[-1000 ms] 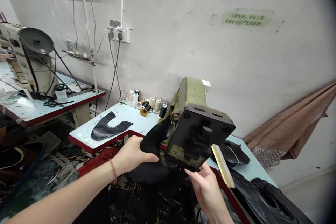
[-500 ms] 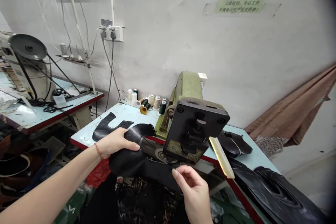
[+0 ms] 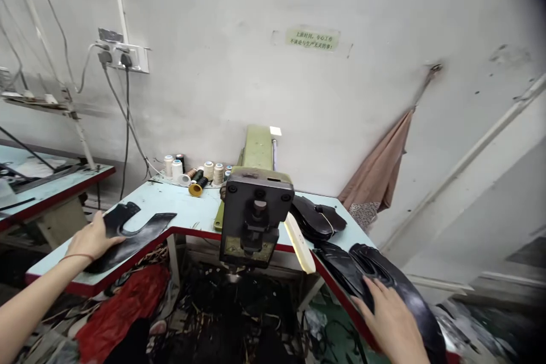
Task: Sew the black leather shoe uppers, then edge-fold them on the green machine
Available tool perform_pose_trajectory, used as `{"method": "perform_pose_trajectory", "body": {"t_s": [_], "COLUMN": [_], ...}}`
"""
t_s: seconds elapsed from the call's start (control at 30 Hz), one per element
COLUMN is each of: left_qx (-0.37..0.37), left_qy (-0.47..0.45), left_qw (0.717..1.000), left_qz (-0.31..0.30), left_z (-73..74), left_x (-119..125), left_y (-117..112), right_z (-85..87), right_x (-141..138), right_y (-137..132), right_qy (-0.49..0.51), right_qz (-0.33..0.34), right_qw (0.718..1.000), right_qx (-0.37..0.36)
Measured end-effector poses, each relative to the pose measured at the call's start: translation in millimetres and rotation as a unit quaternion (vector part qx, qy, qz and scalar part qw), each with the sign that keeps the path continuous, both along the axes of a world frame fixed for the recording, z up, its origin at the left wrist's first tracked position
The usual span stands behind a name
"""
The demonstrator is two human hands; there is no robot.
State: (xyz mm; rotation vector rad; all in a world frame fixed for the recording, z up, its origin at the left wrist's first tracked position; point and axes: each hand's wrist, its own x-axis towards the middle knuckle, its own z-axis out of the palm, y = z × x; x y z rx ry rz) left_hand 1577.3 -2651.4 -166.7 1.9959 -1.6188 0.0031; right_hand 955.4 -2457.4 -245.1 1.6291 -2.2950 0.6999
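Observation:
At the left of the pale blue table lies a U-shaped black leather piece (image 3: 140, 234), flat near the red edge. My left hand (image 3: 91, 240) rests over its left part, thumb stretched across the leather and apart from the forefinger. Whether several pieces lie stacked under that hand I cannot tell. On the right, my right hand (image 3: 390, 315) touches a pile of black leather pieces (image 3: 403, 281) with spread fingers. Between the hands stands a green machine (image 3: 259, 145) with a dark front plate; no leather is under its head.
Thread spools (image 3: 208, 170) stand and lie behind the machine's left side. A tied bundle of dark leather pieces (image 3: 318, 219) sits right of it, beside a cream-coloured bar (image 3: 300, 243). Below are a red bag (image 3: 128, 313) and scraps. Brown cloth (image 3: 379, 168) hangs on the wall.
The black leather piece has left the machine, and my left hand has moved left to the table. My right hand has gone right to the pile. The view has turned right.

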Motion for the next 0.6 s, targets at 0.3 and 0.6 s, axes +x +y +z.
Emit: {"method": "perform_pose_trajectory", "body": {"t_s": [0.3, 0.6], "left_qx": [0.083, 0.283], "left_qy": [-0.063, 0.297], "left_qw": [0.973, 0.823], "left_qz": [-0.204, -0.394], "left_z": [-47.6, -55.5], "left_x": [-141, -245], "left_y": [70, 156], "right_z": [13.6, 25.0], "right_x": [-45, -18], "right_y": [-10, -7], "right_qy": [-0.08, -0.058], "right_qz": [0.017, -0.054], "right_qw": [0.995, 0.989], "right_qx": [0.049, -0.127]}}
